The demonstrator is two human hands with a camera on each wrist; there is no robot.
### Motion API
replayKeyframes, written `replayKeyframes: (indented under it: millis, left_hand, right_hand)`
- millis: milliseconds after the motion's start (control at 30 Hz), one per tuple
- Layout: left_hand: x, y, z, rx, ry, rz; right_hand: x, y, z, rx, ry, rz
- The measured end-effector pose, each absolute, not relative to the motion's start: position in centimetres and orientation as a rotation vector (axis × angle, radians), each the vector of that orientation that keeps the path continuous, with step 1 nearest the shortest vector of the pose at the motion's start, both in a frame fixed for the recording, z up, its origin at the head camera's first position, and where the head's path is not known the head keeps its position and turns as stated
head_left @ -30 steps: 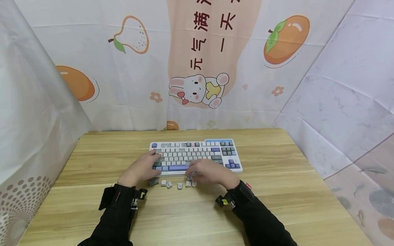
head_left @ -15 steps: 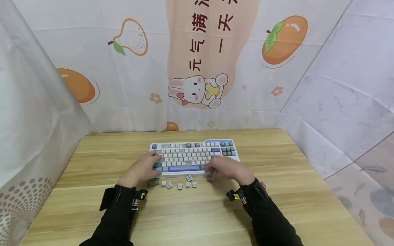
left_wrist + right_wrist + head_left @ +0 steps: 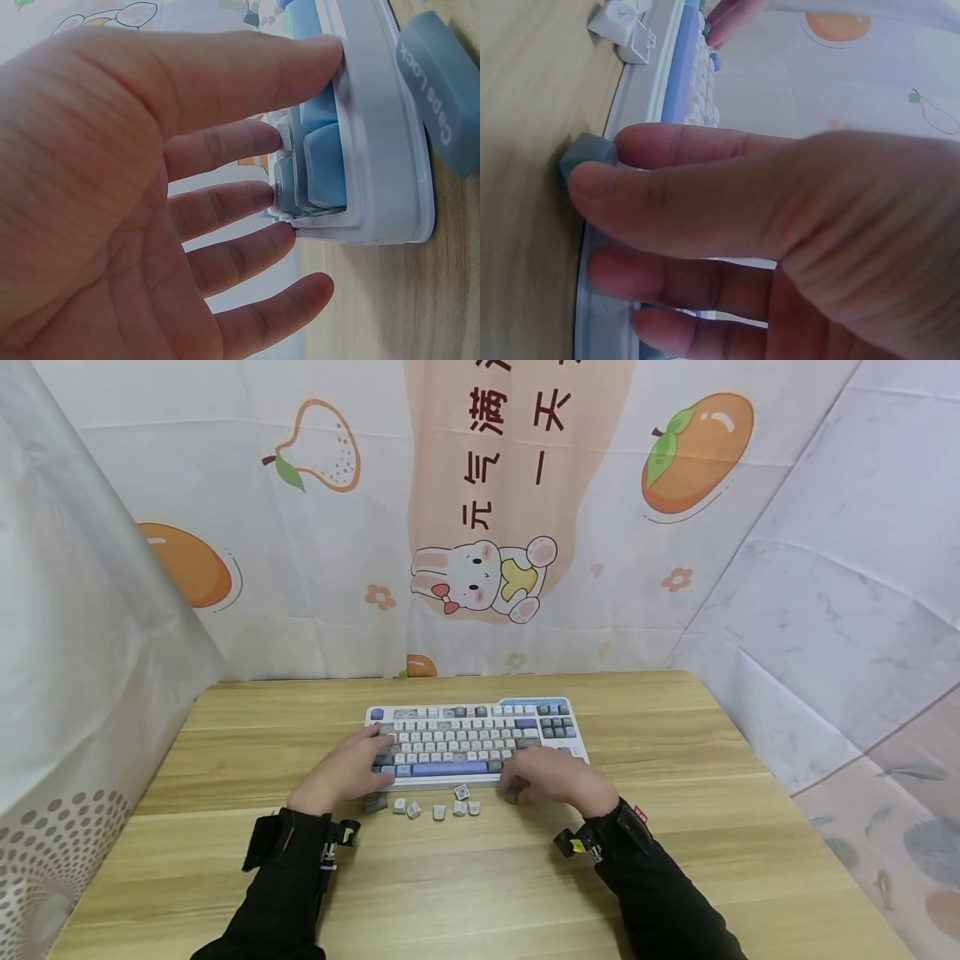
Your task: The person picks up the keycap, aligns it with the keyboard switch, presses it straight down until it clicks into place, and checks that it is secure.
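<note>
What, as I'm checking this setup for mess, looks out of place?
White keycaps and a grey Caps Lock key lie loose on the table beside the keyboard; the right hand pinches another grey cap. Odd, because keycaps normally sit on the keyboard.

Bright, even light fills the space, soft and without a hard edge. Behind the keyboard [image 3: 457, 746] the printed cloth [image 3: 315, 568] is clear and pale; in front of it, the table [image 3: 420, 893] takes faint, blurred shadows along the inner sides of the dark sleeves [image 3: 660, 885], whose folds sink almost to black. From the head view I can't read the keyboard's small lettering.

Close in at the left wrist, the palm of the left hand [image 3: 127, 202] is shaded against a washed-out cloth, yet the large letters on the Caps Lock key [image 3: 442, 97] are legible beside the keyboard. The right wrist view is hazy and purplish; the right hand [image 3: 780, 217] and the grey key [image 3: 589, 150] by the keyboard look soft.
</note>
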State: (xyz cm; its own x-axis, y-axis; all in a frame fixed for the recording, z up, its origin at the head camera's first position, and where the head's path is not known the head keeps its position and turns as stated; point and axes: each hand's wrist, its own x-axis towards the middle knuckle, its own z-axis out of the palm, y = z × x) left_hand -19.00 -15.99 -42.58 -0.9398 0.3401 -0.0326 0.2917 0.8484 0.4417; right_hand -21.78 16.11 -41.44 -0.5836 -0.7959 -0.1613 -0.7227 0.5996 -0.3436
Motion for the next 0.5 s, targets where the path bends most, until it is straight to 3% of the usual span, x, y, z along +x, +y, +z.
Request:
replayKeyframes:
  millis: [500]
  left_hand:
    - [-18.92, -15.81, -42.26, 0.47, 2.909, 0.657]
  right_hand:
    - [-21.53, 15.42, -41.82, -1.245, 2.539, -0.308]
